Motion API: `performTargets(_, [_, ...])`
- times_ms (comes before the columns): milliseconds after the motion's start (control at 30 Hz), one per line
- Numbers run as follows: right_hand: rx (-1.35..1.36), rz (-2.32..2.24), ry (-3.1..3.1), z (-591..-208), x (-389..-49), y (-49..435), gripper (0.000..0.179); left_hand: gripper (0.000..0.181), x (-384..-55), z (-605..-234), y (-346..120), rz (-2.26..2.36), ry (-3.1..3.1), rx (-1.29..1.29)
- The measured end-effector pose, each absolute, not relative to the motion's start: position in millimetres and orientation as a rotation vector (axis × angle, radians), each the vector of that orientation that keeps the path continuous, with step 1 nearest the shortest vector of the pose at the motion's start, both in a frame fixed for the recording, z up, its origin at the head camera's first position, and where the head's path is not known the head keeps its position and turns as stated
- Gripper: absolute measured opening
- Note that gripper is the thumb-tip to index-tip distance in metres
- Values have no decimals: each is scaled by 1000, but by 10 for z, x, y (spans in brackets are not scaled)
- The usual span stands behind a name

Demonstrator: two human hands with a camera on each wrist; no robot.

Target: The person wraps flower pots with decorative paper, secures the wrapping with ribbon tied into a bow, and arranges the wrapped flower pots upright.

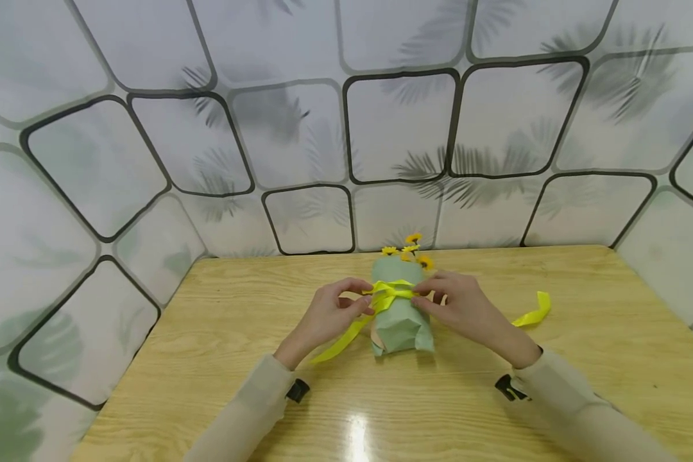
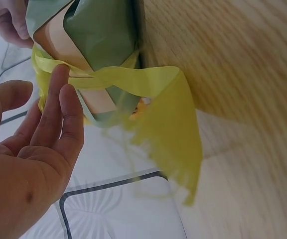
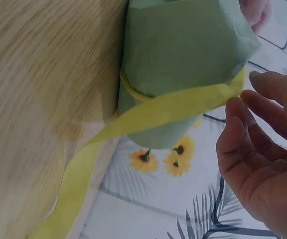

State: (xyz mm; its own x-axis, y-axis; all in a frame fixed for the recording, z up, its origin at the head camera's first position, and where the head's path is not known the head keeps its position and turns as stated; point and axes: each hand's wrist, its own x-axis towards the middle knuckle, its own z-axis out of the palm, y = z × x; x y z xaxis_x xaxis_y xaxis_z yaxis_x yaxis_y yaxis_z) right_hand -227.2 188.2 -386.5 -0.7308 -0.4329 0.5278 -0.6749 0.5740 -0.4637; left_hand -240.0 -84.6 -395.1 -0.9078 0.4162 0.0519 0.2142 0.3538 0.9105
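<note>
A light green wrapped bundle (image 1: 403,328) lies on the table, with small yellow flowers (image 1: 414,239) showing at its far end. Around its middle runs a yellow ribbon (image 1: 394,292), tied at the front. At the bundle's left side is my left hand (image 1: 332,314), its thumb and fingertips apart around the ribbon. The left wrist view shows those fingers nearly straight, touching the band. From the right, my right hand (image 1: 459,308) pinches the ribbon near the knot with curled fingers. In the right wrist view the ribbon (image 3: 158,110) slants from those fingertips across the green paper.
One loose ribbon tail (image 1: 341,343) trails to the lower left; another yellow ribbon end (image 1: 534,314) lies beyond my right forearm. The wooden table (image 1: 225,359) ends at a patterned backdrop (image 1: 404,128) behind the bundle.
</note>
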Motion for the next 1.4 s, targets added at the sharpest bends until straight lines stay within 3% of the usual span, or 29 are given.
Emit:
performTargets(900, [675, 1223, -2576, -3869, -2172, 1897, 16, 20, -2454, -3892, -680, 1626, 2749, 568])
performTargets(1200, [687, 1104, -2536, -3871, -2266, 1764, 2, 13, -2524, -3814, -535, 1597, 2663, 737])
performTargets(1400, [505, 1055, -2598, -3852, -2313, 1696, 20, 19, -2523, -3771, -509, 1499, 2689, 741])
